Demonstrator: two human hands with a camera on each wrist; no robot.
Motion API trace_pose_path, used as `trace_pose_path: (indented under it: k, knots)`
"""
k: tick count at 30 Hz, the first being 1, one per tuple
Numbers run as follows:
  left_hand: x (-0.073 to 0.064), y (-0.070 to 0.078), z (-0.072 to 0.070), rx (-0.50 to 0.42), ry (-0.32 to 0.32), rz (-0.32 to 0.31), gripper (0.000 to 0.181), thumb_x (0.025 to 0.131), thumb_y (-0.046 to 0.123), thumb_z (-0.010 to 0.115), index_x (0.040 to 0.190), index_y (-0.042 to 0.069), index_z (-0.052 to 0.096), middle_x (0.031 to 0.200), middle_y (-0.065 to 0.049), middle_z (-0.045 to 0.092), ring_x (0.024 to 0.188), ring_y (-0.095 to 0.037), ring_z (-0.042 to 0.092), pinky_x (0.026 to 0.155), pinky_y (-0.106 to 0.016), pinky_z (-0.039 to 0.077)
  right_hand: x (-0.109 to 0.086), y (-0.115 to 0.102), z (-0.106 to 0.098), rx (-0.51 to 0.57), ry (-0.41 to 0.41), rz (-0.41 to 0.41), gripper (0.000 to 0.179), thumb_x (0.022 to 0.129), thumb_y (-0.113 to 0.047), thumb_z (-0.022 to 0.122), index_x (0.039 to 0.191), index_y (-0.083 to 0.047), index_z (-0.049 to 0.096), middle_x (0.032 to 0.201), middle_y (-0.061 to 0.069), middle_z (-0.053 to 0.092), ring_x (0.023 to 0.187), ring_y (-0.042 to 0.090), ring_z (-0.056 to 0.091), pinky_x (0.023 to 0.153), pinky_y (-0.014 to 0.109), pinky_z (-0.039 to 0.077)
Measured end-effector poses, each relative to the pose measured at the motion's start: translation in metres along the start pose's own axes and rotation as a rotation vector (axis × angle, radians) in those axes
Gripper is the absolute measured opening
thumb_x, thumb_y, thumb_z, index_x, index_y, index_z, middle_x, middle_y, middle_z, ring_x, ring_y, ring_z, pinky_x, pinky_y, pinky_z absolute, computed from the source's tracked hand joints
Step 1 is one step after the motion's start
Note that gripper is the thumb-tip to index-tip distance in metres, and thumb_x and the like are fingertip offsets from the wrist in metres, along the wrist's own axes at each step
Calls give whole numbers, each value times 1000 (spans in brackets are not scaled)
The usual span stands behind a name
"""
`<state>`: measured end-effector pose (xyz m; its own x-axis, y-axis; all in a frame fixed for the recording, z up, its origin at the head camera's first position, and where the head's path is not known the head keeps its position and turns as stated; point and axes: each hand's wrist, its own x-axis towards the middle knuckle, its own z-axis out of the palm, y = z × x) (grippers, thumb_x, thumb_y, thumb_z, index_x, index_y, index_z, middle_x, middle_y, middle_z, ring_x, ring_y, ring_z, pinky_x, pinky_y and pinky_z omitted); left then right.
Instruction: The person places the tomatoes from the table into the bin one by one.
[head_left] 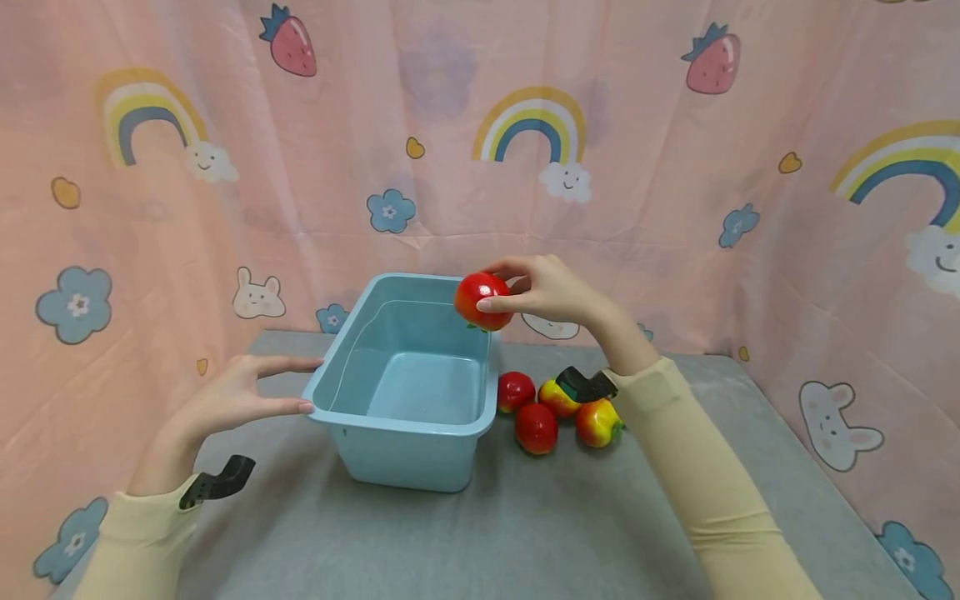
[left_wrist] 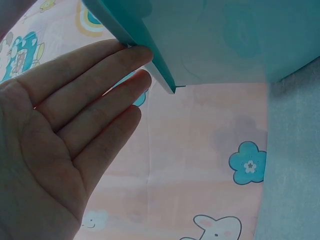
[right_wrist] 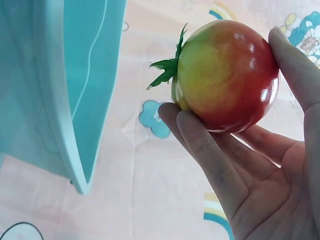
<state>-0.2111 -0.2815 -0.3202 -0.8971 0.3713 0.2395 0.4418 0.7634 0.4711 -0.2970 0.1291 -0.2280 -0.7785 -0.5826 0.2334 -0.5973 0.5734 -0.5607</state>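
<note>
A light blue plastic basin (head_left: 408, 427) stands on the grey table, its inside bare in the head view. My left hand (head_left: 232, 396) touches the basin's left rim, its fingers straight in the left wrist view. Over the right rim, my right hand (head_left: 551, 290) holds a shiny red tomato (head_left: 482, 300) between thumb and fingers. In the right wrist view the tomato (right_wrist: 227, 75) shows a yellow-green patch and green leaves, apart from the basin wall (right_wrist: 95, 75).
Right of the basin lie red round fruits (head_left: 536, 428) and red-yellow fruits (head_left: 597, 423), one partly hidden by the black wrist strap (head_left: 585, 385). A pink patterned curtain (head_left: 450, 167) hangs behind and beside the grey table (head_left: 585, 525).
</note>
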Motion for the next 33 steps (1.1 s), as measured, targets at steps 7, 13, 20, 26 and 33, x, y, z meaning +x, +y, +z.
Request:
trace_pose_path:
  k: [7,13,20,26,33]
  knots:
    - [2,0,0,-8,6,17,55,78,45,75,128,30,60,123,11,64,117,-4,54,88,-36,47,9,-11,3,13,-14,5,53,82,-40,72,127,-16,58,118,2,65,101,22,66,82,37,55]
    - [1,-1,0,-17,9,14,55,78,44,75,129,29,60,123,10,64,116,-1,53,88,-38,47,16,-20,9,40,-35,-23,51,83,-39,71,127,-17,58,120,2,64,102,21,66,83,36,54]
    - [0,0,0,-18,2,9,55,78,45,75,129,29,60,124,9,64,117,-4,53,89,-40,47,24,-30,17,44,-58,-41,52,83,-38,71,128,-17,57,122,1,63,103,20,65,82,35,55]
    - [0,0,0,-38,-1,2,56,78,44,75,129,28,59,124,8,64,119,-11,54,90,-44,46,33,-33,24,69,-86,-45,50,83,-39,71,127,-19,58,120,-1,63,103,19,65,82,33,55]
    - [-1,-1,0,-64,-9,-12,56,79,45,75,130,27,59,126,5,63,122,-19,53,92,-49,45,42,-26,31,180,-136,-14,47,86,-35,69,128,-16,57,120,2,63,102,21,64,80,34,55]
